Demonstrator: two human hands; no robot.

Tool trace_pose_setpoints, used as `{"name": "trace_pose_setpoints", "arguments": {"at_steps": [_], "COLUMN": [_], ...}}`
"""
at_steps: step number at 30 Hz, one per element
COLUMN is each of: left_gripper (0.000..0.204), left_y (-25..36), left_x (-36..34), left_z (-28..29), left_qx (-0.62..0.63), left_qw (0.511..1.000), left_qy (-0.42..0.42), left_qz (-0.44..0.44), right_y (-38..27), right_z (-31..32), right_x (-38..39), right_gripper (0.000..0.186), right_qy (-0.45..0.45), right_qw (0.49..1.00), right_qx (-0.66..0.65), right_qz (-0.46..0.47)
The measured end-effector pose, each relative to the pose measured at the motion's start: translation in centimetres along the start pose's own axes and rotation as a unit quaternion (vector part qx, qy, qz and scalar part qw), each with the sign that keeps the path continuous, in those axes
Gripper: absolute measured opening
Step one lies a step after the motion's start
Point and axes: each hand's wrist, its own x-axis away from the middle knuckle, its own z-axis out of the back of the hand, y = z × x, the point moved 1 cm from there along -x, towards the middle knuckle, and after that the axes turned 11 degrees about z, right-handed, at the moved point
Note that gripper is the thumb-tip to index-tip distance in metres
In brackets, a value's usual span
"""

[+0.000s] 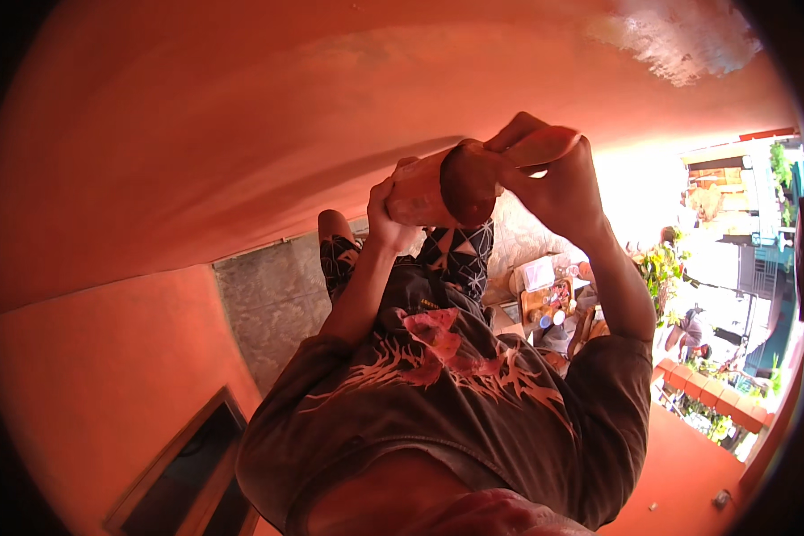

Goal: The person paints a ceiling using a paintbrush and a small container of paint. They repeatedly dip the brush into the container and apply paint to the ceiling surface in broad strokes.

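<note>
My left hand (393, 214) is wrapped round a cylindrical tub (418, 192), held tilted on its side in front of the wall. Its dark round mouth faces right. My right hand (567, 183) is closed at that mouth, pinching a flat tool with a rounded, paddle-like end (548, 146). The tool's other end lies at or inside the tub's opening; I cannot make out its shape. Strong orange light hides the true colours of both things.
An orange wall (241, 134) rises close in front, with a pale patch (688, 40) at upper right. Low on the right stands a wooden tray (545, 304) with cups and clutter. Beyond are green plants (661, 268) and a person (690, 332). A dark framed panel (188, 464) is at lower left.
</note>
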Motion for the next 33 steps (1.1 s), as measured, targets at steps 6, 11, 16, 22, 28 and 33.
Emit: {"name": "trace_pose_setpoints", "arguments": {"at_steps": [6,11,16,22,28,33], "left_gripper": [0.056,0.065,0.064,0.061,0.061,0.056], "left_y": [-0.2,-0.9,-1.2,-1.5,-1.8,-1.7], "left_x": [-0.8,-1.2,-1.2,-1.2,-1.4,-1.2], "left_z": [-1.1,-1.0,-1.5,-1.9,-1.3,-2.0], "left_qx": [-0.005,0.005,0.010,0.018,0.019,0.074], "left_qw": [1.000,0.999,1.000,0.999,0.999,0.996], "left_qy": [-0.010,-0.034,-0.024,-0.026,-0.032,-0.050], "left_qz": [-0.015,-0.007,-0.005,0.006,0.016,0.008], "right_y": [-2.4,-3.1,-3.1,-3.3,-3.3,-3.4], "right_z": [-0.6,-0.5,-0.8,-0.7,-0.6,-0.1], "right_x": [-2.2,-3.1,-3.5,-3.7,-3.6,-3.7], "right_gripper": [0.021,0.030,0.024,0.026,0.027,0.023], "right_qy": [-0.105,-0.151,-0.177,-0.184,-0.194,-0.166], "right_qw": [0.974,0.958,0.945,0.941,0.934,0.951], "right_qx": [0.195,0.236,0.271,0.280,0.297,0.258], "right_qz": [0.044,0.055,0.048,0.046,0.039,0.038]}}
